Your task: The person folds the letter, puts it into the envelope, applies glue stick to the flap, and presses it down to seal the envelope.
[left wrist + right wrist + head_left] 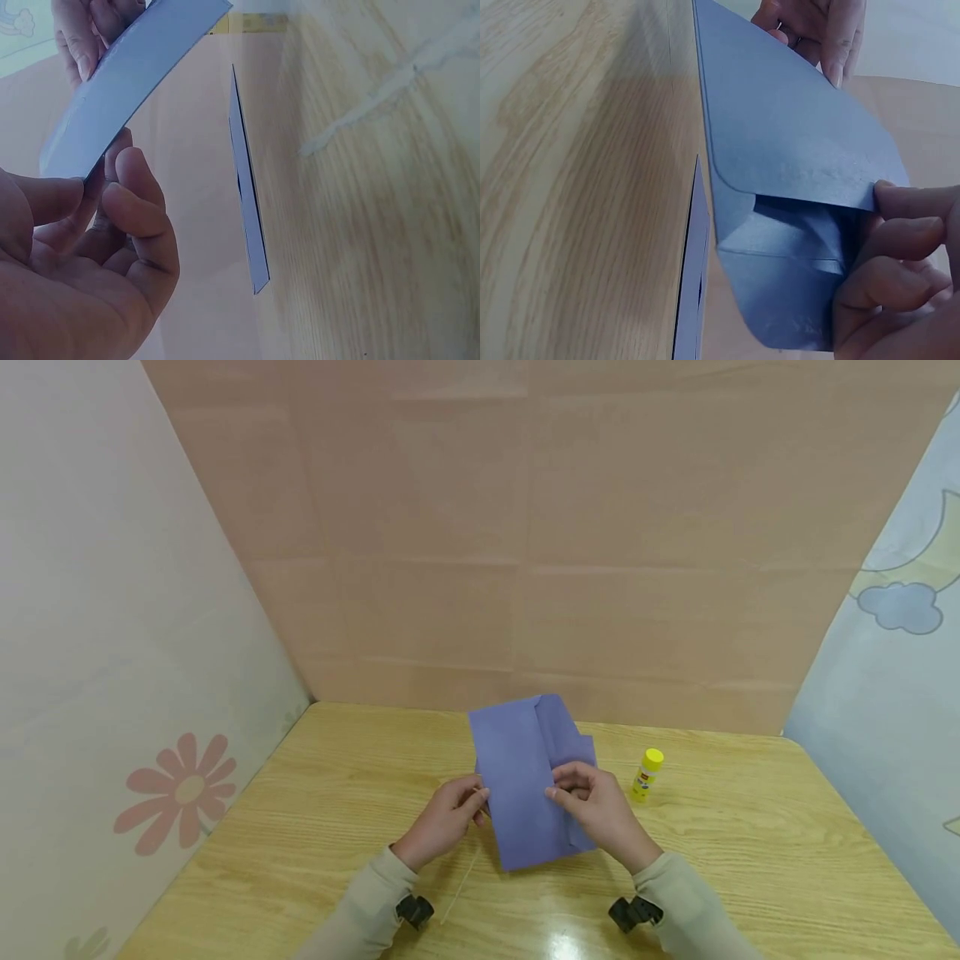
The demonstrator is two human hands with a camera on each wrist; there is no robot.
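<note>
A purple paper envelope [517, 785] is held up over the table, its flap [787, 300] folded out and its mouth partly agape in the right wrist view. My left hand [446, 818] pinches its left edge between thumb and fingers. On the opposite side, my right hand [603, 810] pinches the edge of the mouth, thumb on the outer face and fingers at the opening, partly hidden by the paper. Below lies a second flat purple piece [250, 195], perhaps another envelope, on the wooden table; the held envelope mostly covers it in the head view.
A yellow glue stick [647, 774] stands capped right of my right hand. A thin pale line, maybe a string [461, 885], runs along the wooden table [300, 860] near my left wrist. A brown paper-like backdrop [525, 527] rises behind the table, with printed panels at both sides.
</note>
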